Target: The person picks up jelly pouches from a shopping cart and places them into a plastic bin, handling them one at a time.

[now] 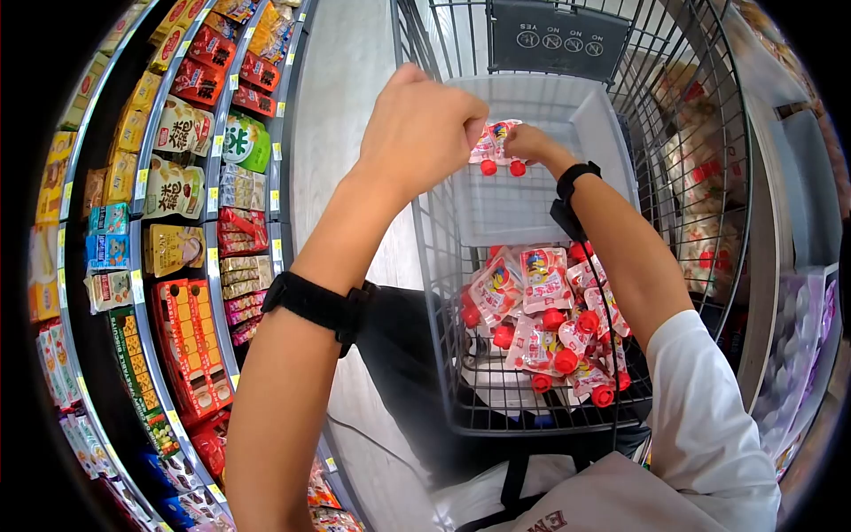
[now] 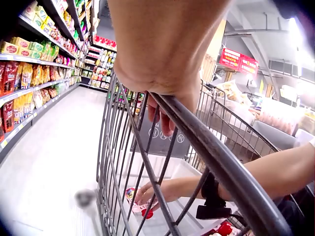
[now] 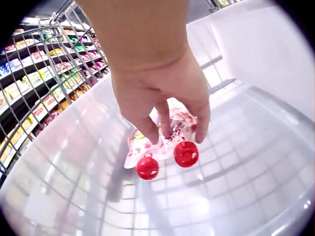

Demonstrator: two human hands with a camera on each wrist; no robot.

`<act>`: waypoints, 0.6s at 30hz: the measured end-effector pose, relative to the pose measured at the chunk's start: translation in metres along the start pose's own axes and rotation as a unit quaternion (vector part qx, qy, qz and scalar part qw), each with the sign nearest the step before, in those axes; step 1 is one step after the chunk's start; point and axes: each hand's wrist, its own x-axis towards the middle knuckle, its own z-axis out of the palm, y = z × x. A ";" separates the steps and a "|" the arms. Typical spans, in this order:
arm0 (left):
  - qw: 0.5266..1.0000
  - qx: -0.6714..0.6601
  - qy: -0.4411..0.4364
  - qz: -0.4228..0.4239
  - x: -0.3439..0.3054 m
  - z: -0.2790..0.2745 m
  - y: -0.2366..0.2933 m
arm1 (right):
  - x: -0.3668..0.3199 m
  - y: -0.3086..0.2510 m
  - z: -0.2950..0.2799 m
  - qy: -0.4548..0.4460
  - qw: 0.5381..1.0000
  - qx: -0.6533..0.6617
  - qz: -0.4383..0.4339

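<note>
Inside a translucent bin [image 1: 523,226] in the cart, my right hand [image 1: 532,142] holds pink-and-white pouches [image 1: 493,135] with two red caps showing. From above, the right hand [image 3: 157,98] has its thumb and fingers around the pouches [image 3: 170,135], which are low over the bin floor [image 3: 231,182]. My left hand [image 1: 421,129] is at the cart's side; in the left wrist view this hand [image 2: 165,103] lies over the rim [image 2: 197,132], its fingers bent down on the inner side. The palm's contact is mostly hidden.
Several similar pouches [image 1: 542,275] with red caps lie in the cart's wire basket [image 1: 496,417] nearer the body. Snack shelves [image 1: 213,177] line the left across an aisle floor [image 1: 332,133]. More goods [image 1: 700,160] stand beyond the cart's right side.
</note>
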 end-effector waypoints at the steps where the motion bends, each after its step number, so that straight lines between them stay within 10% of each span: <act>1: 1.000 0.002 0.012 0.006 0.000 0.000 0.000 | 0.000 -0.008 0.002 -0.001 1.000 0.000 0.000; 6: 1.000 0.001 0.017 0.002 0.000 0.000 0.001 | 0.002 -0.031 0.007 -0.034 0.951 -0.269 -0.151; 9: 1.000 0.010 -0.006 0.001 0.001 -0.001 -0.001 | 0.002 -0.010 0.020 0.033 0.930 -0.221 -0.292; 13: 0.999 0.015 0.038 0.026 0.002 0.004 -0.004 | -0.003 -0.017 0.000 0.016 0.950 -0.142 -0.276; 18: 0.999 0.043 -0.007 0.024 0.003 0.001 -0.006 | -0.121 -0.089 -0.068 -0.335 0.911 -0.193 -0.141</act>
